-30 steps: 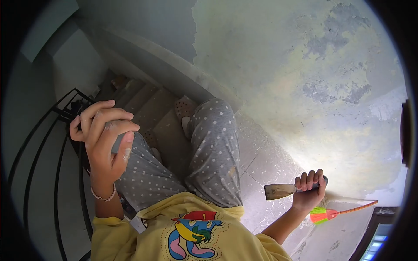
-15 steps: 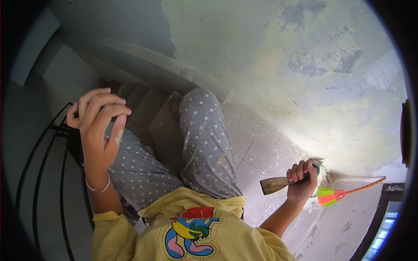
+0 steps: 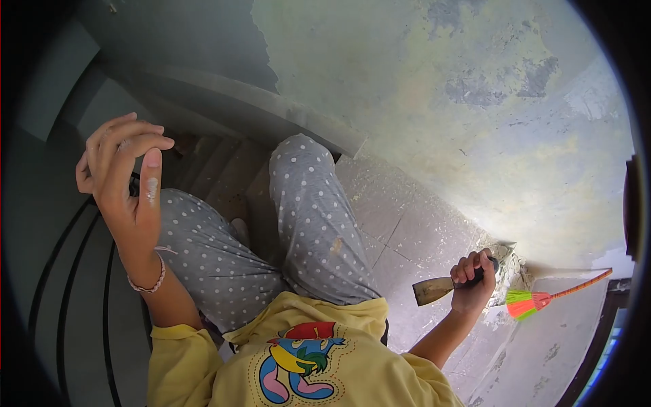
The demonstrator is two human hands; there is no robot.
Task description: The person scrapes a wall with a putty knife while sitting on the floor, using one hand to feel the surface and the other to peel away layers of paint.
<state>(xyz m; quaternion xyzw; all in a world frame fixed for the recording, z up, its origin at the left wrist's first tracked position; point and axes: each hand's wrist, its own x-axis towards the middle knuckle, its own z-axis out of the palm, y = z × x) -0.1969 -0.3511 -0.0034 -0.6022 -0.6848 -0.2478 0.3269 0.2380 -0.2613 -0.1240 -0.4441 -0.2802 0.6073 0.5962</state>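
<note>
At the right, my right hand (image 3: 473,283) is wrapped round the dark handle of a putty knife (image 3: 432,291); its flat metal blade points left and looks smeared. My left hand (image 3: 125,169) is raised at the left, fingers apart and slightly curled, holding nothing. White residue marks its thumb and fingers, and a thin braided bracelet circles the wrist. Ahead stands a wall (image 3: 407,88) with peeling paint and bare grey patches. My knees, in grey dotted trousers (image 3: 315,203), are bent between the hands.
Stairs (image 3: 210,169) drop away beyond my knees. A black metal railing (image 3: 74,271) runs along the left. Pale flakes litter the tiled floor (image 3: 400,230), with a heap of debris (image 3: 519,268) by the wall. Near it lies a small orange and green broom (image 3: 527,303).
My left hand has moved left and slightly up. My right hand keeps its hold on the putty knife, barely shifted. The view has turned a little.
</note>
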